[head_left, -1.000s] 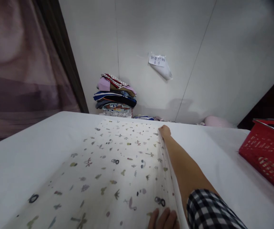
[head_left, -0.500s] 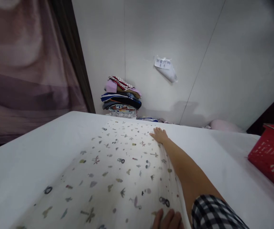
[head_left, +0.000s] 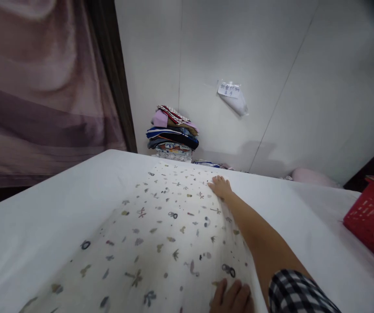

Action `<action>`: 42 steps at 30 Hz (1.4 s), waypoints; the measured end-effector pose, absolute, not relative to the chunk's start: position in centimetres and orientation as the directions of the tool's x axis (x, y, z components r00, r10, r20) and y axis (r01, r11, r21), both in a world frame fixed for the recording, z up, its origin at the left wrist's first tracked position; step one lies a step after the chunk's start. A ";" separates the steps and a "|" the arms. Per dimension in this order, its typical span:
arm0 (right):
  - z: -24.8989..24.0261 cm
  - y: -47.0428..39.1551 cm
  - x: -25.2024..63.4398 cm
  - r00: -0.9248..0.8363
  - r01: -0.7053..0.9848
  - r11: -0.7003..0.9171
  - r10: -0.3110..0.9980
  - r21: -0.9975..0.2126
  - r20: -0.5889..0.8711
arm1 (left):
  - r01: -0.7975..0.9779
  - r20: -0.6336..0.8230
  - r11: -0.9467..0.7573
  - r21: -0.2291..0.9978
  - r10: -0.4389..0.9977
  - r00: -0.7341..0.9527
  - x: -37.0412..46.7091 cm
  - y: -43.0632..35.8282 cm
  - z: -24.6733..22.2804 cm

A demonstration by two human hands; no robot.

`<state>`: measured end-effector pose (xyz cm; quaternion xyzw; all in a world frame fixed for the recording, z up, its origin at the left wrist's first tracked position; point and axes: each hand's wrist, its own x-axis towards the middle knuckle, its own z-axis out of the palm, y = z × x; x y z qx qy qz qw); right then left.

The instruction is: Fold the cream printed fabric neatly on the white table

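A long white cloth point(head_left: 160, 230) printed with small palm trees, rings and leaf-like motifs lies spread over the white table. My right hand point(head_left: 221, 187) rests palm down at the cloth's far right edge, arm outstretched, fingers somewhat spread. Close to me, my left hand point(head_left: 231, 298) lies on the near right part of the same cloth. Only its fingers show at the bottom of the view, slightly apart and flat on the fabric. The cloth's near end runs out of view.
The white tabletop point(head_left: 304, 230) extends on both sides. A red basket point(head_left: 372, 221) stands at the right. Folded fabrics point(head_left: 173, 132) are stacked beyond the far edge by the wall. A pinkish curtain point(head_left: 43, 100) hangs at left, and a plastic-covered note point(head_left: 230, 93) is on the wall.
The view has shifted slightly, moving the whole scene to the right in the picture. Both hands stay at about the same places on the cloth.
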<state>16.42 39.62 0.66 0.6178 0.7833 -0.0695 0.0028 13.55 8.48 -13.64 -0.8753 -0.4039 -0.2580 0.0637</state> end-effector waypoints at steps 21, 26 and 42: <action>-0.6 7.0 24.4 -0.444 0.675 0.402 0.891 -0.619 0.095 | 0.648 0.164 -0.713 0.268 0.697 0.698 9.4 4.0 -0.1; -1.5 2.8 24.4 -0.577 0.657 0.557 0.806 -0.508 0.136 | 0.574 0.179 -0.797 0.188 0.602 0.778 5.2 -0.8 1.0; -3.1 -3.1 27.3 -0.662 0.646 0.725 0.687 -0.237 0.299 | 0.939 0.186 -0.301 0.168 0.945 0.270 -19.1 -6.4 2.4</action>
